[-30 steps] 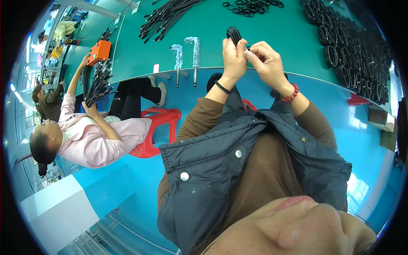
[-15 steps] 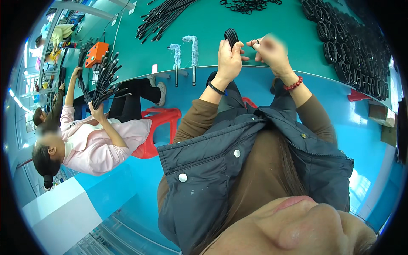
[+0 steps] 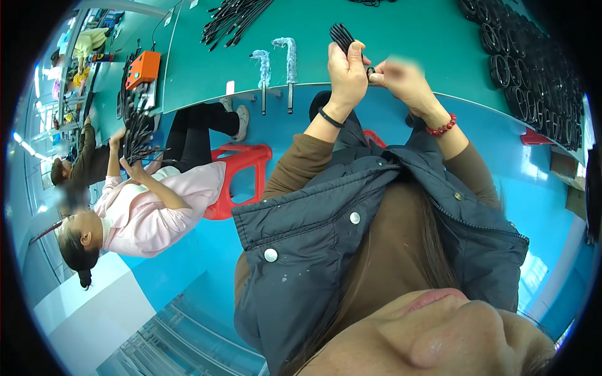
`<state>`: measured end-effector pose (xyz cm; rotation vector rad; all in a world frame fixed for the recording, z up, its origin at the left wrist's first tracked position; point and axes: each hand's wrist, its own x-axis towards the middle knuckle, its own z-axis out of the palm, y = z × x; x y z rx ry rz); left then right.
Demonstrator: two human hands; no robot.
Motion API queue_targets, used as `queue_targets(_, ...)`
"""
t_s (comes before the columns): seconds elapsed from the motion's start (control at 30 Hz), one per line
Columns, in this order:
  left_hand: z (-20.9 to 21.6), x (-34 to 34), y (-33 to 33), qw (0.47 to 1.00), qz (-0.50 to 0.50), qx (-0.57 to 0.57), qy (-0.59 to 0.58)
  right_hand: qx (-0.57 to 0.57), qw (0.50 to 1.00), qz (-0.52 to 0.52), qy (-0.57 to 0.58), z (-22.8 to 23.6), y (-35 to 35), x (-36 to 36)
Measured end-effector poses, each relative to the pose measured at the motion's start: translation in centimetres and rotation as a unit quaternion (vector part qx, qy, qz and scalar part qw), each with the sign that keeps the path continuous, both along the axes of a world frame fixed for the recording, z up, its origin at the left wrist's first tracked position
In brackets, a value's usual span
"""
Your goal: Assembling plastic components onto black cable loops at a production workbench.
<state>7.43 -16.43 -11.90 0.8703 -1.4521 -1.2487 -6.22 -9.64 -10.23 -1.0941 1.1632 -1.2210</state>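
A folded bundle of black cable (image 3: 340, 36) stands up out of my left hand (image 3: 348, 76), whose fingers and thumb are wrapped round it above the front edge of the green table. Close on its right, my right hand (image 3: 404, 81) pinches a small black ring (image 3: 370, 71), like a rubber band. The ring is beside the left hand's fingers, near the lower end of the bundle. Whether it loops round the cable cannot be made out. Part of the right hand is blurred. More small black rings (image 3: 372, 2) lie at the top edge of the view.
Two hooked rods (image 3: 263, 75) wrapped in pale blue material jut from the table edge (image 3: 207, 101). Loose black cables (image 3: 232, 22) lie beyond them. Many coiled cables (image 3: 514, 72) fill the right side. At left, a co-worker (image 3: 157, 207) holds cables near an orange box (image 3: 143, 69).
My hands have come closer together, with the black ring moved left against the left hand. The view has shifted slightly. The co-worker's cable bunch has moved lower and nearer their body.
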Motion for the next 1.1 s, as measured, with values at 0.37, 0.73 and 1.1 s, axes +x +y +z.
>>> queue_targets(0.37,-0.5,-0.1,-0.1,0.997,0.005,-0.036,-0.065,0.011,0.992,-0.015,-0.127,-0.3,1.1,1.1)
queue_targets(0.73,0.5,-0.2,1.4,0.999,0.049,0.015,0.007,-0.024,0.999,0.014,-0.031,-0.7,2.2,1.2)
queue_targets(1.1,3.5,0.3,2.2,0.98,-0.095,0.151,0.086,0.032,0.925,0.083,-0.369,-0.4,3.5,0.8)
